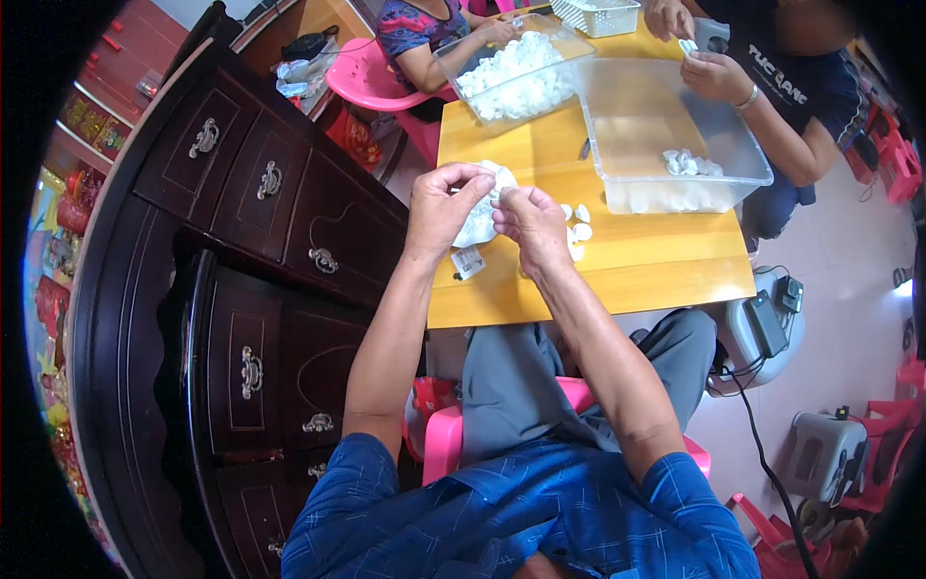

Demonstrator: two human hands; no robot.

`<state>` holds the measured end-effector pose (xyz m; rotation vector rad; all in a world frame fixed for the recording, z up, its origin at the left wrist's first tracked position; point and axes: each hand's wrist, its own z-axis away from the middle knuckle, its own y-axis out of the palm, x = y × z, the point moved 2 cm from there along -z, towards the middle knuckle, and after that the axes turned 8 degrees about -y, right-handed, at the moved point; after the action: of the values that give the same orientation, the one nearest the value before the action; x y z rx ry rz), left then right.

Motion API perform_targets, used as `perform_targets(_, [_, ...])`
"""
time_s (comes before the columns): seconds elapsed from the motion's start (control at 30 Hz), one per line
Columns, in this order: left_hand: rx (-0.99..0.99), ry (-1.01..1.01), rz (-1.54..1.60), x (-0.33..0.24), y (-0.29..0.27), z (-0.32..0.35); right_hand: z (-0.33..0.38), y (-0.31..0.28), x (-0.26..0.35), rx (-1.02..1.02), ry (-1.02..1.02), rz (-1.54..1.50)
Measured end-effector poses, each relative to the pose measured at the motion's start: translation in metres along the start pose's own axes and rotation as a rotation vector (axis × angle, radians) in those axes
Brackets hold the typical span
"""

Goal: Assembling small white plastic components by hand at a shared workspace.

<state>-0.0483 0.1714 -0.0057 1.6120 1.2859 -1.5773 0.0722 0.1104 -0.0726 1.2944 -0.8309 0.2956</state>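
Observation:
My left hand point(446, 209) is pinched, its thumb and forefinger tips together above the near part of the yellow table. Close beside it my right hand point(536, 228) is also closed, thumb against bent fingers. Whatever lies between the fingertips is too small and hidden to name. Behind and between the hands shows a white, crumpled-looking heap point(475, 230), partly covered by them. Several small white round pieces point(581, 232) lie on the table just right of my right hand. A small printed packet point(468, 262) rests below the white heap.
A clear bin point(617, 183) holding some white pieces stands at right on the table point(502, 301). Another clear tub point(473, 106), heaped with white pieces, and a white basket point(603, 19) are farther back. Two people work across the table. A dark cabinet point(289, 203) borders the left.

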Motion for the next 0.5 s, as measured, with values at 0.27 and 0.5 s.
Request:
perform_targets(0.27, [-0.126, 0.159, -0.224, -0.003, 0.001, -0.008, -0.004, 0.001, 0.001, -0.013, 0.01, -0.006])
perform_targets(0.5, [-0.155, 0.132, -0.194, 0.001, 0.004, -0.019, -0.016, 0.005, 0.005, -0.042, 0.047, -0.042])
